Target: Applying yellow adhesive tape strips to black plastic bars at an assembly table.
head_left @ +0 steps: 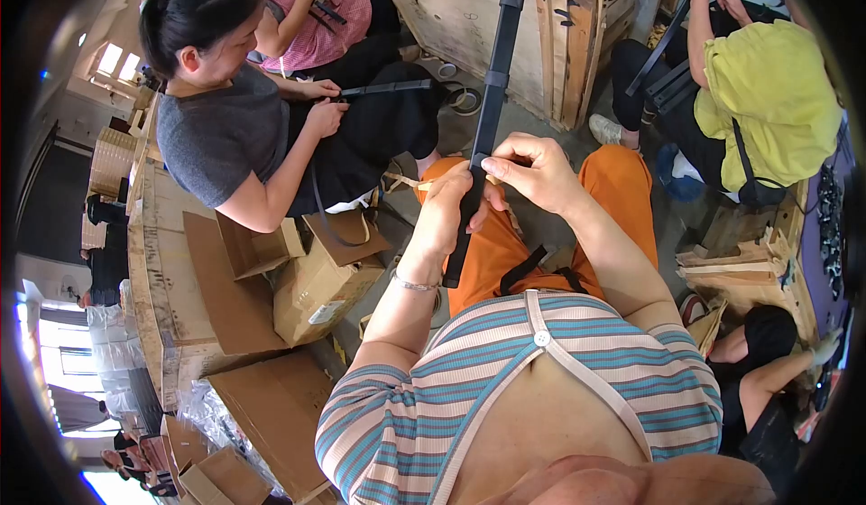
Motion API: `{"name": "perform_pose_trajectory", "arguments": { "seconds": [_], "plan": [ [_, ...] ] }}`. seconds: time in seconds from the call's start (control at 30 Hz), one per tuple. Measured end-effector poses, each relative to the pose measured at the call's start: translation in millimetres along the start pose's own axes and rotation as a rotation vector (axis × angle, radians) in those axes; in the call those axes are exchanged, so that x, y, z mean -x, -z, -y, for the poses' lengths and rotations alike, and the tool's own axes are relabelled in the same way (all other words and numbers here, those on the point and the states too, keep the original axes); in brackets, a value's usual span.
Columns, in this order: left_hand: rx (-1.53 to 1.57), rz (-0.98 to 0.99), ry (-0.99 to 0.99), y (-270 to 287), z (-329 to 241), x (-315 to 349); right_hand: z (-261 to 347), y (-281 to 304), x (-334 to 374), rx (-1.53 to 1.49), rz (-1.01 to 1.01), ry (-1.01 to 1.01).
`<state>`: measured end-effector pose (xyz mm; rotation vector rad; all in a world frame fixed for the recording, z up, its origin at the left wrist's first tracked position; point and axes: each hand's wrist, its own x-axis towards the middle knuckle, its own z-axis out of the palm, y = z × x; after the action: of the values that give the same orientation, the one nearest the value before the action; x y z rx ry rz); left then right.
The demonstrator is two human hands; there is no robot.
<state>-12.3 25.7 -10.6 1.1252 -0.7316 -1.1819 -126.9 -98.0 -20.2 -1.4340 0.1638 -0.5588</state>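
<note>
A long, flat black strip (492,99) with several raised bands across it runs slantwise before me, from the top of the view down past my hands. My left hand (444,205) is wrapped around it near its lower end. A thin beige strip (408,181) sticks out to the left beside that hand; whether the fingers hold it is hidden. My right hand (543,173) is closed in a pinch, thumb tip against the black strip's right edge at one band. Both hands are above my orange trousers (621,200).
A co-worker (221,99) at the left handles a similar black strip (386,88). Another, in a yellow top (767,99), sits at the right. Open cardboard boxes (327,279) stand on my left. A wooden crate (487,45) is ahead, with tape rolls (465,101) on the floor beside it.
</note>
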Motion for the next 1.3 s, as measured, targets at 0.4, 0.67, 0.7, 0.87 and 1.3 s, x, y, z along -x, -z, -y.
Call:
{"name": "perform_pose_trajectory", "arguments": {
  "seconds": [0.4,0.67,0.7,0.87,1.3],
  "plan": [
    [-0.001,-0.02,0.02,-1,-2,3,0,-4,-1,0.038,-0.025,0.073],
    [0.014,-0.018,0.005,0,-2,3,3,-5,-1,-0.012,-0.012,-0.012],
    [0.016,-0.02,0.005,0,-1,4,4,-5,-1,-0.012,-0.011,-0.014],
    [-0.004,-0.009,-0.017,-3,-2,5,-1,-2,0,-0.188,0.066,-0.072],
    [0.007,-0.017,0.0,-2,-1,3,0,-2,0,-0.193,0.09,-0.034]
  ]
}}
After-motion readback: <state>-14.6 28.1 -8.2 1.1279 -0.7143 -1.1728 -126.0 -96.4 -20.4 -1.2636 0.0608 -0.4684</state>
